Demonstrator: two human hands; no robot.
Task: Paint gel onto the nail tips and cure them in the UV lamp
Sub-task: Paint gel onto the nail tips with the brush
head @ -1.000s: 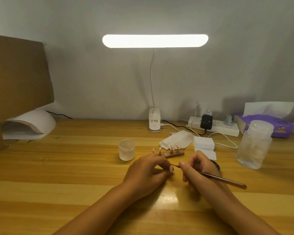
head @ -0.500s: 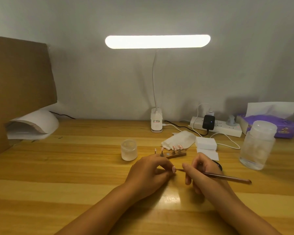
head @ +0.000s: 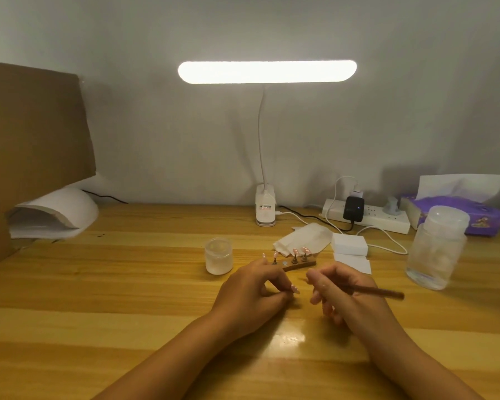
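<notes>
- The left hand (head: pixel 251 293) pinches a small pink nail tip (head: pixel 295 289), which juts from its fingertips at 3 o'clock.
- The right hand (head: pixel 344 293) grips a thin brown brush (head: pixel 384 293) in curled fingers, handle pointing to 3 o'clock; blur hides the bristle end.
- At 12 o'clock stands a brown wooden nail-tip stand (head: pixel 300 265), partly behind the knuckles.
- At 10 o'clock sits a white domed UV lamp (head: pixel 70 209).
</notes>
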